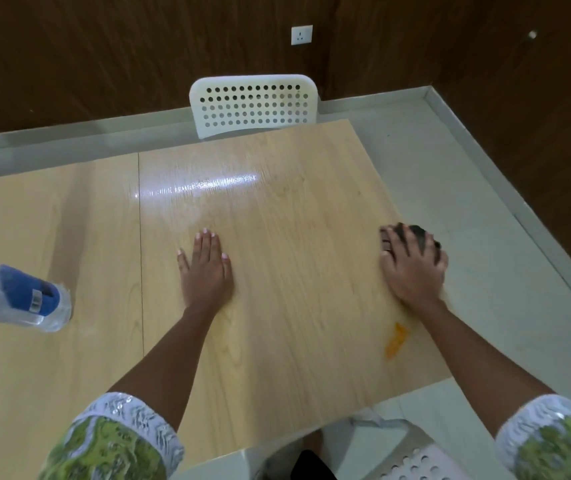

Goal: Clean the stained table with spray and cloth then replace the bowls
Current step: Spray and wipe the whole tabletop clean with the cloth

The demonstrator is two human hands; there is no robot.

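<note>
A light wooden table (277, 202) fills the view. My left hand (206, 268) lies flat on its middle, fingers straight. At the table's right edge my right hand (412, 265) holds a dark cloth (420, 233) bunched under its fingers and pressed onto the wood. An orange stain (395, 339) sits near the right edge, just behind my right forearm. A clear plastic bottle with a blue label (17, 296) is at the far left, seen tilted. No bowls are in view.
A white perforated chair (252, 105) stands at the table's far side. Another white chair (412, 459) is at the near edge below me. Grey tiled floor (484, 220) lies to the right, with a dark wooden wall behind.
</note>
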